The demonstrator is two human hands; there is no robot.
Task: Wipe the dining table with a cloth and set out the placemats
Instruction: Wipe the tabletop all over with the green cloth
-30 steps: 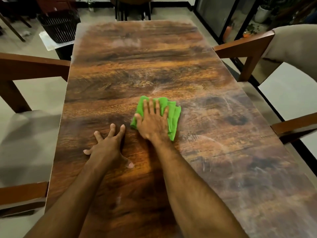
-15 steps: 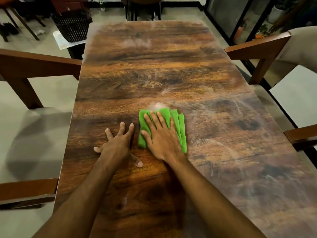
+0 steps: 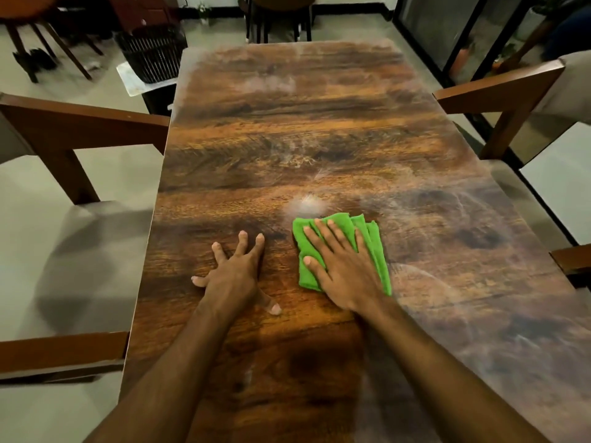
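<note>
A long dark wooden dining table (image 3: pixel 287 129) with dusty smears runs away from me. A folded green cloth (image 3: pixel 375 247) lies flat near its middle. My right hand (image 3: pixel 342 266) presses on the cloth with straight, spread fingers. To its left, my left hand (image 3: pixel 235 273) rests on the bare tabletop, fingers spread and propped on their tips. A whitish smear (image 3: pixel 308 204) sits just beyond the cloth. No placemats are in view.
Wooden armchairs with pale seats stand on both sides, the left chair (image 3: pixel 73 129) and the right chair (image 3: pixel 499 91) close to the table edges. A dark slatted basket (image 3: pixel 153 55) is on the floor at the far left corner. Another chair (image 3: pixel 278 14) stands at the far end.
My right hand has slid the cloth to the right, away from my left hand, opening a gap between them. My left hand stays planted on the table.
</note>
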